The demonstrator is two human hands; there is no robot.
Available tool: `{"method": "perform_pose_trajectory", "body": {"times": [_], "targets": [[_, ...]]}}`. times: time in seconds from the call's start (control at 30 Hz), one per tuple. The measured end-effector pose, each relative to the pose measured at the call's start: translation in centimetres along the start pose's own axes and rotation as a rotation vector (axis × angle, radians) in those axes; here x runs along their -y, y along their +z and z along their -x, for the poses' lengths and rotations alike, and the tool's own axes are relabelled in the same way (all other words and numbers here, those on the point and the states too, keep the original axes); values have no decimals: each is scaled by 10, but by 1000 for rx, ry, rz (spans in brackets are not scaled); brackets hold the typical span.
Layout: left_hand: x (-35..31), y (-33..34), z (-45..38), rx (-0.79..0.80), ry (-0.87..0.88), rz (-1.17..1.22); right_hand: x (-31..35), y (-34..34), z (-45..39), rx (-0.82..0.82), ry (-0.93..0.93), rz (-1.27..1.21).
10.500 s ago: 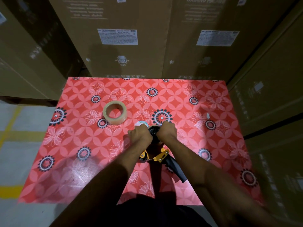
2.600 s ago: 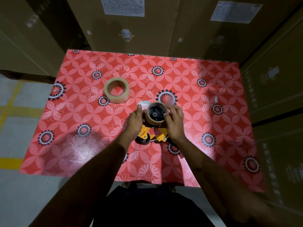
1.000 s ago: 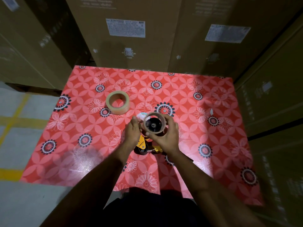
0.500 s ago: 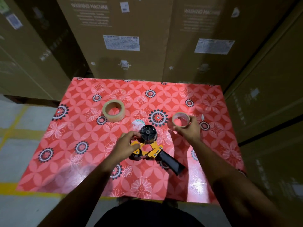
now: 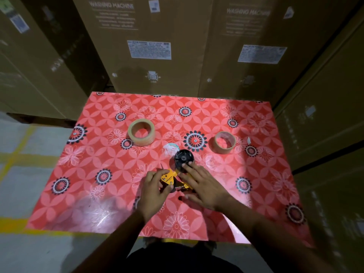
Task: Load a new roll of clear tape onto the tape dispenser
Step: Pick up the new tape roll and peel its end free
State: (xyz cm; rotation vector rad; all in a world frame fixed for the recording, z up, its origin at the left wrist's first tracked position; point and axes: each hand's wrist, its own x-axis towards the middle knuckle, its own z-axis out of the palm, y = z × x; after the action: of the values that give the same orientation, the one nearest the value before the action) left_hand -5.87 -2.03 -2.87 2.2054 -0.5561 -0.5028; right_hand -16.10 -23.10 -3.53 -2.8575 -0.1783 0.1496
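Observation:
A yellow tape dispenser point(image 5: 169, 179) with a bare black hub point(image 5: 183, 159) lies in the middle of the red flowered table point(image 5: 94, 150). My left hand point(image 5: 152, 189) grips its yellow front end. My right hand point(image 5: 203, 187) lies spread over the rear of the dispenser, hiding the handle, with fingertips touching the hub. A full roll of clear tape point(image 5: 141, 132) lies flat at the back left. An empty cardboard core point(image 5: 225, 142) lies flat at the back right, apart from both hands.
A small crumpled white scrap point(image 5: 170, 149) lies just behind the hub. A tiny white bit point(image 5: 249, 140) lies right of the core. Tall cardboard boxes point(image 5: 157, 46) wall in the table at the back and right. The grey floor with yellow lines point(image 5: 21, 154) is on the left.
My right hand has set the empty core down at the back right and come back onto the dispenser. Before that, both hands pulled the core off the hub.

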Motion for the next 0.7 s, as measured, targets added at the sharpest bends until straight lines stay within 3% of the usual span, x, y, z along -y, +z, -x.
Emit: {"method": "perform_pose_trajectory", "body": {"times": [0.2, 0.3, 0.47, 0.7], "targets": [[2, -11, -3, -101, -31, 169, 38, 19, -19, -83, 316, -112], [10, -24, -9, -59, -25, 238, 46, 19, -43, -108, 434, -156], [21, -49, -22, 3, 37, 159, 50, 2, -81, -102, 550, -181], [32, -88, -85, 30, 143, -166, 51, 4, -92, -135, 583, -162]]}}
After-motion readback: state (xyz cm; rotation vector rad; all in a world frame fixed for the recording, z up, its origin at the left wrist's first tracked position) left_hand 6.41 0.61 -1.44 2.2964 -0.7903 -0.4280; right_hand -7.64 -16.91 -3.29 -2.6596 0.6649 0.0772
